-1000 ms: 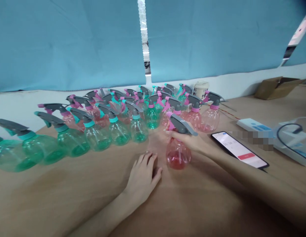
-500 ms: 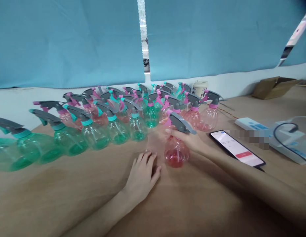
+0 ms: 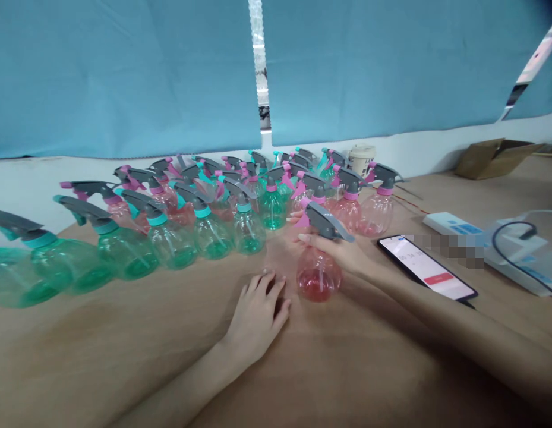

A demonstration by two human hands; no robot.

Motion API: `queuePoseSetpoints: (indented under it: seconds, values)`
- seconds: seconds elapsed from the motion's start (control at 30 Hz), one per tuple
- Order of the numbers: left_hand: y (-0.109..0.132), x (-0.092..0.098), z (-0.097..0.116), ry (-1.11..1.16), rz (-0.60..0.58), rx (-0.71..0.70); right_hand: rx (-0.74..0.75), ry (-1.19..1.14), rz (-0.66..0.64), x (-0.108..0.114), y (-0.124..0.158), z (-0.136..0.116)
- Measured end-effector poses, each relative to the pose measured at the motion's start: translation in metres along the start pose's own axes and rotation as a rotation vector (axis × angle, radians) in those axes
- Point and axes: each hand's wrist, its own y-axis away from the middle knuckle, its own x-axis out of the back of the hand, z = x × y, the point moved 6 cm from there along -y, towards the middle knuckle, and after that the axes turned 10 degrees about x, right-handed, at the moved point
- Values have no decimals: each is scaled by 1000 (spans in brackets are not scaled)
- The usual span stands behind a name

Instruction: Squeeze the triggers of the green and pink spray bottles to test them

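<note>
A pink spray bottle (image 3: 319, 282) with a grey and pink trigger head stands upright on the table in front of me. My right hand (image 3: 347, 252) reaches behind its neck, fingers stretched out and showing past the bottle's left side. The bottle hides part of that hand, and whether they touch I cannot tell. To the left of the bottle, my left hand (image 3: 255, 318) lies palm down on the table with its fingers apart, holding nothing. Nearest beyond it is a green spray bottle (image 3: 249, 235) with a grey and turquoise head.
Several more green spray bottles (image 3: 126, 255) and pink spray bottles (image 3: 377, 211) stand in rows. A phone (image 3: 429, 267) showing a timer lies at the right, beside a white power strip (image 3: 456, 229) with a cable. A paper cup (image 3: 361, 159) and a cardboard box (image 3: 492, 159) are farther back.
</note>
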Motion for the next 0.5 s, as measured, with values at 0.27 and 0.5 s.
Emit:
queuePoseSetpoints:
  seconds: [0.27, 0.5]
  values:
    - [0, 1, 1, -6, -1, -13, -3, -101, -32, -3, 0, -5]
    - [0, 1, 1, -6, 3, -5, -11, -68, -23, -2, 1, -3]
